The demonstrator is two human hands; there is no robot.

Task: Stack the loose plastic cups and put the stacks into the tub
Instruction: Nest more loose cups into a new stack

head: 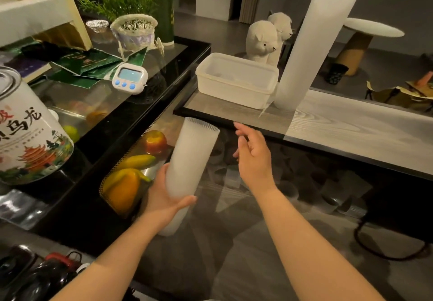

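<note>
My left hand (164, 195) grips a stack of white translucent plastic cups (189, 160) around its lower part, tilted with the open end up and to the right. Just right of that stack's top, my right hand (253, 153) hovers with relaxed fingers and holds nothing. The white plastic tub (234, 85) sits on the grey wooden tabletop (339, 127) beyond the hands. A much taller stack of cups (311, 47) stands leaning on the table, right against the tub's right end. Through the glass below the hands, several loose cups (293, 183) show dimly.
On the left, a black glass counter (150, 103) carries a digital timer (130, 76), a large tea tin (25, 132), a woven basket and a plant. Fruit (131, 178) lies in a tray beneath. Two plush alpacas (264, 40) stand behind the tub.
</note>
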